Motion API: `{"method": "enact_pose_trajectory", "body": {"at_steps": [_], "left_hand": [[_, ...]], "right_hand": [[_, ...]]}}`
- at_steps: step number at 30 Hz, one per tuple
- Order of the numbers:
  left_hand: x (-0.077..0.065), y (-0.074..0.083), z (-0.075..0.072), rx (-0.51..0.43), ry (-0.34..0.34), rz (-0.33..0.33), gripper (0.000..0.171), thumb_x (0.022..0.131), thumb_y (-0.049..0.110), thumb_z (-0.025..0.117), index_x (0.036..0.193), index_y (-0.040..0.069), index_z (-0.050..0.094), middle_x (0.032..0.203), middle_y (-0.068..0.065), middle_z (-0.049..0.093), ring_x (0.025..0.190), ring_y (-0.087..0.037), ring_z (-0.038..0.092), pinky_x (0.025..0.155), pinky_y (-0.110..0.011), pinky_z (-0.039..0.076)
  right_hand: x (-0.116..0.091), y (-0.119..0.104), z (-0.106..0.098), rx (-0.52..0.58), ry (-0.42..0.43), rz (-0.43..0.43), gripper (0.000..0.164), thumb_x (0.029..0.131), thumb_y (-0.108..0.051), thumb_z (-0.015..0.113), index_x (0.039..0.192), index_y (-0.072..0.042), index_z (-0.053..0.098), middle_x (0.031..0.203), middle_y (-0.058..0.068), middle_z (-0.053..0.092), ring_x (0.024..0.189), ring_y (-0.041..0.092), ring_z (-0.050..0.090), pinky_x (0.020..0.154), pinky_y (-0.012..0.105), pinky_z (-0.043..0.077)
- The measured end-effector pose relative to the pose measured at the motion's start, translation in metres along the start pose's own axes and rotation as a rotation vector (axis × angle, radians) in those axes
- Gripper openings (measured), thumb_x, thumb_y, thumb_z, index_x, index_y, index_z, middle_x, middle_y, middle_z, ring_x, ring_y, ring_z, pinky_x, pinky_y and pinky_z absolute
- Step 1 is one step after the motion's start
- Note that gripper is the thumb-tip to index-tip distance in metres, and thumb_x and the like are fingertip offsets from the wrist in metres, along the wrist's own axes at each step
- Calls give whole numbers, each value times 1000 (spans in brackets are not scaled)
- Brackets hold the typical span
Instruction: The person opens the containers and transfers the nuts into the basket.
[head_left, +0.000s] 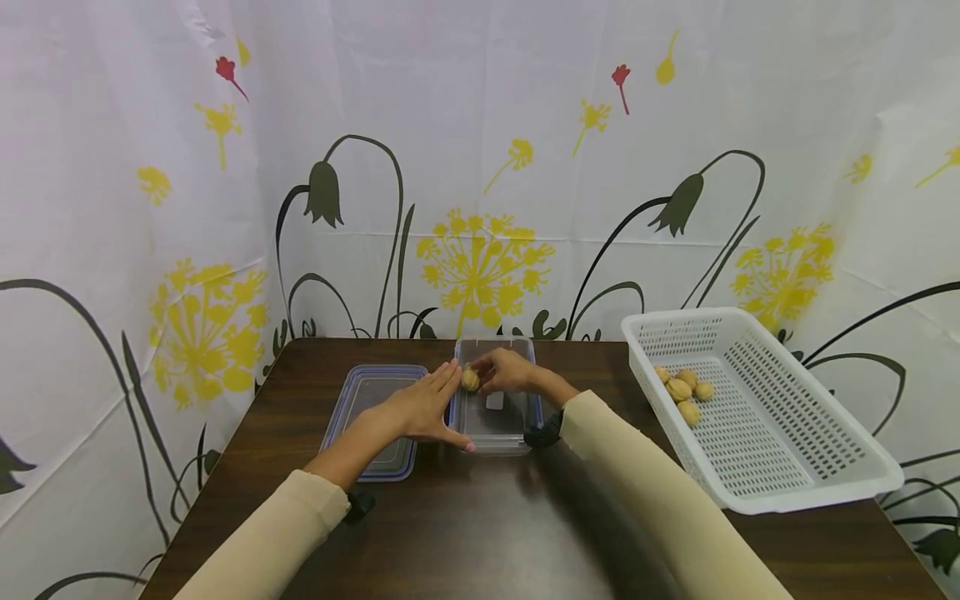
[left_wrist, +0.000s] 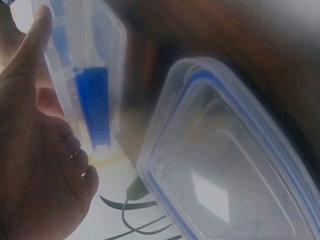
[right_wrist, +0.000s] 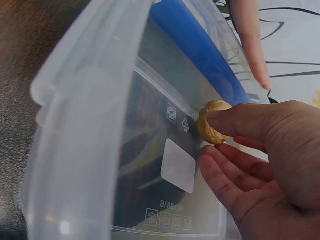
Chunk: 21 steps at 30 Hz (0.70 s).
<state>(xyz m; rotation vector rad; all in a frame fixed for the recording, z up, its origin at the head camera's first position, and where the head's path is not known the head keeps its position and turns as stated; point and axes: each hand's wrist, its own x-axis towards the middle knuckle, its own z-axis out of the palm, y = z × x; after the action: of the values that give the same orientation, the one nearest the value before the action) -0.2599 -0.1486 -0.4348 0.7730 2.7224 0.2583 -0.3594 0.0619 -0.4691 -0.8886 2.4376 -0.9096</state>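
Observation:
My right hand (head_left: 512, 371) reaches into a clear plastic container (head_left: 491, 443) and pinches a walnut (right_wrist: 211, 127) between thumb and fingers. In the right wrist view the walnut is close over the container's floor, near the side with a blue clip (right_wrist: 200, 47). A white label (right_wrist: 178, 166) shows on that floor. My left hand (head_left: 420, 410) lies along the container's left side, fingers straight and thumb spread toward the near corner. In the left wrist view its thumb reaches past the container wall (left_wrist: 112, 45), beside a blue clip (left_wrist: 94, 107).
A clear lid with a blue seal (left_wrist: 225, 150) lies on the dark table (head_left: 465, 533) left of the container. To the right, a white perforated basket (head_left: 787, 425) holds several walnuts (head_left: 681, 389) at its left end. A flowered curtain (head_left: 480, 167) hangs behind the table.

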Motion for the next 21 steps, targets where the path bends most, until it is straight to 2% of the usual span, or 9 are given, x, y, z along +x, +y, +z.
{"method": "enact_pose_trajectory", "body": {"at_steps": [5,10,21], "left_hand": [[0,0,0,-10,-10,-4,130,84,68,79,166,-8,12,175,-26,5,163,-39,8,130,-54,19],[1,-1,0,-9,-10,-4,131,84,68,79,166,-7,11,175,-26,4,164,-39,7,130,-54,19],[-1,1,-1,-6,-18,-14,131,84,67,80,166,-8,11,175,-26,3,163,-40,7,130,-55,18]], "right_hand": [[-2,-2,2,-44,-43,-45,49,90,-3,81,136,8,67,118,17,77,106,25,74,91,31,61],[-7,-6,4,-74,-89,-80,44,89,-7,84,130,4,72,114,12,79,101,19,74,88,27,60],[-9,-10,12,-72,-152,-131,29,90,-5,83,117,2,78,104,10,80,85,8,69,79,20,57]]}}
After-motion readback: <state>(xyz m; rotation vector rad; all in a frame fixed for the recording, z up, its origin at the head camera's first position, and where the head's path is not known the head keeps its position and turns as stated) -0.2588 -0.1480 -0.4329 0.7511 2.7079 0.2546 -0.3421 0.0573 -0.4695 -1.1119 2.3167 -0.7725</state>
